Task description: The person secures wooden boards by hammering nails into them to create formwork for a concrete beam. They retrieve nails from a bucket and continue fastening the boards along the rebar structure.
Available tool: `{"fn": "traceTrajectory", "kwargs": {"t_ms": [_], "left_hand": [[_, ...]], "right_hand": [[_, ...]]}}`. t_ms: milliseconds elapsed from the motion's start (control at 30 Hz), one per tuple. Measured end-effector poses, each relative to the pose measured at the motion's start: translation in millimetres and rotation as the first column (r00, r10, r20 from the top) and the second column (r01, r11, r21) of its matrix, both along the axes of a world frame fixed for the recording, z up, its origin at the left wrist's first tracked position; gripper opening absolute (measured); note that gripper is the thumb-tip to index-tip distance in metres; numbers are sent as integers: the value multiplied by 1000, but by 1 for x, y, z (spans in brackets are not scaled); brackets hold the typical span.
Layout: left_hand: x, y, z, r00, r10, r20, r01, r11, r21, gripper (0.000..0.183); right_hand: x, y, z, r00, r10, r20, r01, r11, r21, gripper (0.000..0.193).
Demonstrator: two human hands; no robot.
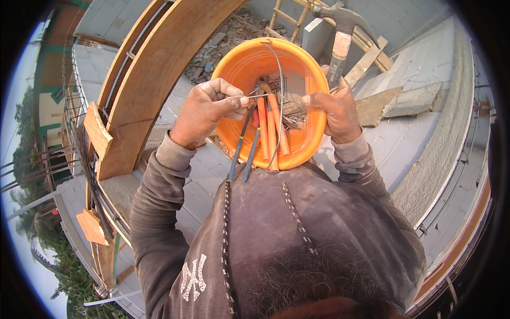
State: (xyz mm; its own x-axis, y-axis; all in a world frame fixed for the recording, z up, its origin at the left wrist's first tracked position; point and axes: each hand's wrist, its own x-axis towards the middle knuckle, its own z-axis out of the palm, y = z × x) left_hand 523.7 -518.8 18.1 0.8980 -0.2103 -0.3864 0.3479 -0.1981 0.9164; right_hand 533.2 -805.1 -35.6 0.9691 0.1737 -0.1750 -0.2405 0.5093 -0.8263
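Note:
My left hand (215, 109) pinches a thin nail (258, 97) between thumb and fingertips, over the left part of an orange bucket (236, 66). My right hand (336, 109) is closed at the bucket's right rim, its thumb over the edge. A claw hammer (341, 45) stands head up beside that rim, its handle running down into the same hand. Inside the bucket lie loose nails (292, 123), orange-handled tools (272, 125) and a blue-handled tool (252, 151). The bucket's wire handle hangs across its opening. What lies under the tools is hidden.
Curved wooden formwork (141, 85) rises at the left, with wood blocks fixed to it. Rubble (226, 40) lies beyond the bucket. Wooden boards (377, 103) rest on grey blockwork to the right, near a bamboo ladder (287, 18). Rebar (40, 170) sticks out at far left.

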Motion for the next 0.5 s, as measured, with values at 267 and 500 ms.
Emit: {"fn": "traceTrajectory", "kwargs": {"t_ms": [267, 500], "left_hand": [[-17, -38, 40, 983, -101, 155, 99, 995, 21, 34], [-29, -39, 114, 828, -79, 556, -60, 972, 227, 36]], "right_hand": [[-1, 4, 8, 993, -118, -7, 118, 992, 53, 40], [42, 6, 25, 976, -196, 97, 159, 940, 301, 26]]}}
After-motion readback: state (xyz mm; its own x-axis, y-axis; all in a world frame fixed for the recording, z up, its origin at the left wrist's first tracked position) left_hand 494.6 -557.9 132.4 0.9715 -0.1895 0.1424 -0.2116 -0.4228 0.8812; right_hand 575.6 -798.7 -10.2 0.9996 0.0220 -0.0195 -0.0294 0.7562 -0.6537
